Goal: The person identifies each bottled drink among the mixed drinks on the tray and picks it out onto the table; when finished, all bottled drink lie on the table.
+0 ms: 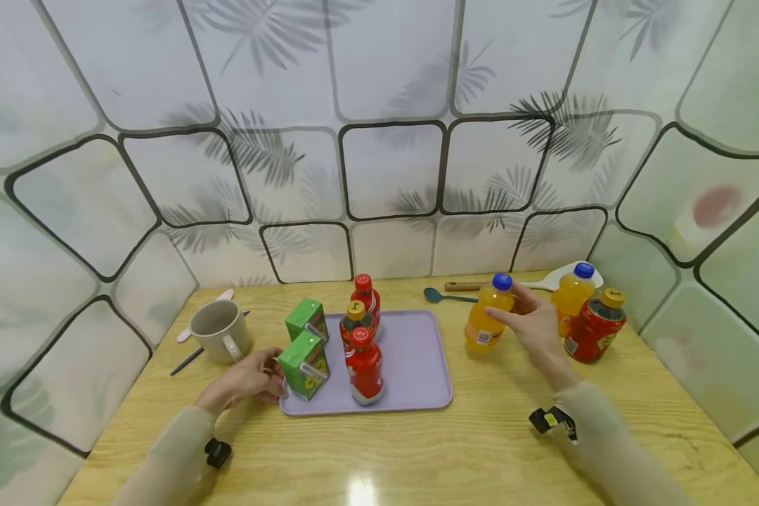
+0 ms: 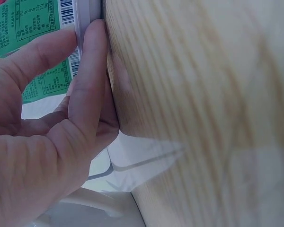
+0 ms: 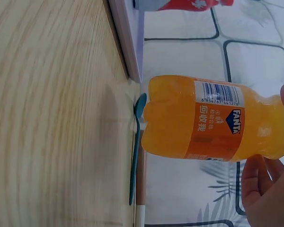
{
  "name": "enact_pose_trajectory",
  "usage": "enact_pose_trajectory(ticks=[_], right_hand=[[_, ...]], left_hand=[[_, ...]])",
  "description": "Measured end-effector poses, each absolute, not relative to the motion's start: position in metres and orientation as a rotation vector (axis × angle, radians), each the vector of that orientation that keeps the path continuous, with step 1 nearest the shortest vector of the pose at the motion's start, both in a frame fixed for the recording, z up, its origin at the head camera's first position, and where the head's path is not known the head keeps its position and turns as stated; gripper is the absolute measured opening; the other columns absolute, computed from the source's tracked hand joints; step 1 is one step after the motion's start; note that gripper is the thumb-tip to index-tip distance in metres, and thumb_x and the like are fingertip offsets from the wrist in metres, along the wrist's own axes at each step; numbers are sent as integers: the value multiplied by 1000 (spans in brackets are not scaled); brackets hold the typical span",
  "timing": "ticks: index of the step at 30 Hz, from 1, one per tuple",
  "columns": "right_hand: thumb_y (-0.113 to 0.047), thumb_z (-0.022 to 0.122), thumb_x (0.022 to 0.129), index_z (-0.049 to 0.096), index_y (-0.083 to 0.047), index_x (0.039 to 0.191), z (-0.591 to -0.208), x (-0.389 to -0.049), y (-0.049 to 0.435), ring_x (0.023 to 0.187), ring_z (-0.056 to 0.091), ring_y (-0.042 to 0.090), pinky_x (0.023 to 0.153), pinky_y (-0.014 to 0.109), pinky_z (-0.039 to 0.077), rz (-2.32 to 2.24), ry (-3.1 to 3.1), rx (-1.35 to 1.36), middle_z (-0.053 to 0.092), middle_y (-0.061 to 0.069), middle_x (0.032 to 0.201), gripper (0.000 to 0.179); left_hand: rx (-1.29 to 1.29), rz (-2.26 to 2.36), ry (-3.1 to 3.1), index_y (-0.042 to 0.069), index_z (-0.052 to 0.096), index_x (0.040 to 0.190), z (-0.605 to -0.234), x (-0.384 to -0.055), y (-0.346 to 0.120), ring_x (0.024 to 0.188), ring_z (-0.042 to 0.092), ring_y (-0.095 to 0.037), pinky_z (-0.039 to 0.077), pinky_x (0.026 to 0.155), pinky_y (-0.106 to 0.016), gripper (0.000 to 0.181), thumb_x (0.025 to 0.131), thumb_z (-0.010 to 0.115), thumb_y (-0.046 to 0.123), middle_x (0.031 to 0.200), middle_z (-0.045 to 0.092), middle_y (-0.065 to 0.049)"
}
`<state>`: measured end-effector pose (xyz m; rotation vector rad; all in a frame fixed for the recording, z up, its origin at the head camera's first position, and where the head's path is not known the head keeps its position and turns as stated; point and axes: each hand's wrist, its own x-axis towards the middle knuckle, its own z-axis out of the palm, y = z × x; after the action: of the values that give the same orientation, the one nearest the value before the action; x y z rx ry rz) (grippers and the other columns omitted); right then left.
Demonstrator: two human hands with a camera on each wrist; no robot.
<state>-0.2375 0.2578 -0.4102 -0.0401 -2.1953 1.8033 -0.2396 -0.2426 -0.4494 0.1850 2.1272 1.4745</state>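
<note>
My right hand (image 1: 536, 329) grips a bottle of orange soda (image 1: 483, 320) with a blue cap around its upper part. In the right wrist view the Fanta bottle (image 3: 199, 118) is upright, its base raised off the table. At the left end of a lilac tray (image 1: 414, 358), my left hand (image 1: 253, 379) pinches the rim between thumb and fingers, seen close up in the left wrist view (image 2: 52, 99). Two green drink cartons (image 1: 306, 365) stand on the tray beside that hand. To their right are two red-capped bottles (image 1: 365, 369) and a dark, yellow-capped bottle (image 1: 356, 320).
At the right stand another orange soda bottle (image 1: 572, 295) and a dark bottle with red label (image 1: 596, 327). Behind lie a teal spoon (image 1: 449, 296) and a white spatula (image 1: 553, 280) with wooden handle. A grey mug (image 1: 218, 329) stands left, near thin utensils (image 1: 186, 360).
</note>
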Motion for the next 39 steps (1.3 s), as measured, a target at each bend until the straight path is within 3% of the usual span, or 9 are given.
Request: enact_pose_trajectory(ticks=[7, 9, 14, 17, 28, 35, 39], right_hand=[[-26, 81, 79, 50, -8, 143, -403, -232, 268, 98, 60, -6, 84, 7, 52, 1751, -2247, -145, 62, 5, 133, 73], [-26, 81, 80, 50, -9, 143, -403, -232, 271, 99, 60, -6, 84, 7, 51, 1737, -2254, -161, 60, 6, 136, 73], [-23, 82, 79, 52, -8, 141, -405, -231, 277, 98, 60, -6, 83, 6, 52, 1728, -2232, -166, 63, -11, 121, 71], [-25, 82, 78, 52, -8, 141, -406, -231, 280, 98, 61, -5, 83, 6, 51, 1731, -2230, -178, 62, -15, 117, 72], [-34, 80, 79, 48, -14, 145, -400, -231, 294, 103, 58, -3, 85, 6, 50, 1669, -2290, -293, 56, 7, 142, 76], [-35, 78, 81, 44, -14, 148, -401, -234, 303, 112, 55, 4, 88, 7, 50, 1614, -2305, -393, 48, 12, 148, 79], [-29, 81, 79, 45, -13, 147, -404, -235, 306, 111, 55, 4, 84, 5, 50, 1661, -2237, -424, 49, 12, 147, 78]], left_hand=[[192, 1482, 2134, -9, 39, 133, -448, -238, -242, 88, 59, -23, 63, 77, -40, 67, 73, 68, -12, 105, 48, -15], [189, 1481, 2137, -8, 39, 133, -448, -238, -242, 88, 59, -23, 63, 77, -40, 66, 73, 68, -12, 104, 48, -15], [181, 1484, 2135, -9, 40, 131, -448, -239, -241, 87, 59, -22, 63, 76, -39, 64, 73, 67, -13, 104, 48, -15], [182, 1485, 2135, -9, 40, 130, -448, -239, -242, 87, 59, -22, 63, 76, -39, 64, 73, 67, -13, 103, 47, -15], [153, 1495, 2135, -8, 40, 131, -448, -240, -240, 87, 59, -23, 63, 74, -39, 64, 72, 66, -15, 103, 47, -15], [153, 1483, 2144, -8, 40, 131, -448, -241, -240, 87, 59, -23, 63, 74, -40, 63, 73, 66, -14, 103, 47, -15], [170, 1479, 2143, -9, 40, 130, -450, -241, -240, 87, 58, -23, 63, 73, -39, 63, 73, 65, -14, 102, 47, -15]])
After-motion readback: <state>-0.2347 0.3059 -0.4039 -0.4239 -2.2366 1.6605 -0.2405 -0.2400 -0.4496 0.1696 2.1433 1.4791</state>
